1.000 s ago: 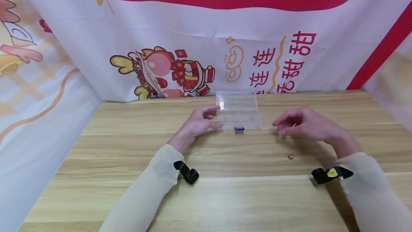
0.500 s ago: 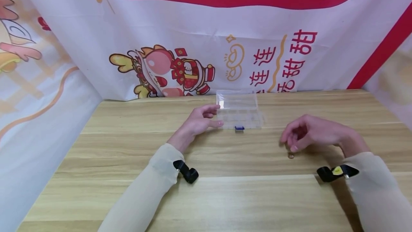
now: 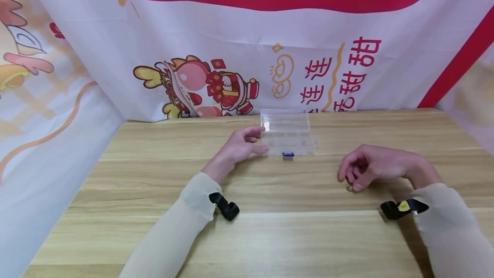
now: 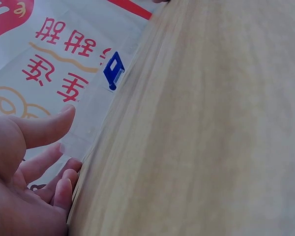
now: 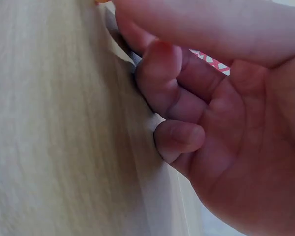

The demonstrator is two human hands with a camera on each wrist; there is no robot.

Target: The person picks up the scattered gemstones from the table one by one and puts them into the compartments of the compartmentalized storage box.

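Note:
A clear plastic compartment box (image 3: 287, 143) with a blue clasp (image 3: 287, 155) lies at the back of the table, its lid (image 3: 287, 121) raised. My left hand (image 3: 241, 145) holds its left side, thumb near the front corner and index finger by the hinge. In the left wrist view the clasp (image 4: 114, 70) shows beyond my thumb. A small ring (image 3: 350, 188) lies on the table to the right. My right hand (image 3: 376, 166) reaches down over it, curled fingers and thumb pinching it. The right wrist view catches only a bit of the ring (image 5: 102, 1) at its top edge.
Wood-grain table (image 3: 247, 243) spreads before me. A white printed cloth (image 3: 216, 33) hangs behind its back edge, and the raised lid stands close against it. Another cloth (image 3: 58, 140) hangs at the left.
My right hand has moved back from near the box, rightward and toward me, then lowered onto the ring. My left hand and the box stay put.

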